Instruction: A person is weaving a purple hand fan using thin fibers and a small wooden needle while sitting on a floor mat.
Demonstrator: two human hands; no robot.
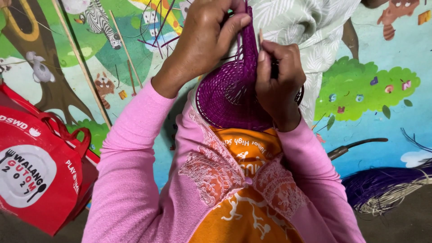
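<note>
A cartoon-printed play mat (382,112) spread under everything, well beyond the fingers on all sides. A red tote bag (36,175) sat far out past the left hand's side, and a bundle of purple and pale strands (382,186) lay well apart on the right hand's side, with a dark-handled tool (355,146) just above it. Thin pale sticks (83,67) rested on the mat beyond the left fingers.

Between the two hands stood the purple woven piece (229,101), a rounded base with close, finished-looking rows and unwoven purple spokes rising from its top edge. By that look, the base seemed largely done and the upper part was left to weave, since loose spokes were sticking up free.

The left hand (204,38) was closed, thumb and fingertips pinching a purple spoke above the base. The right hand (279,81) was curled shut against the weave's right edge, gripping what looked like a thin pale strand (260,38) that stuck up past its thumb
</note>
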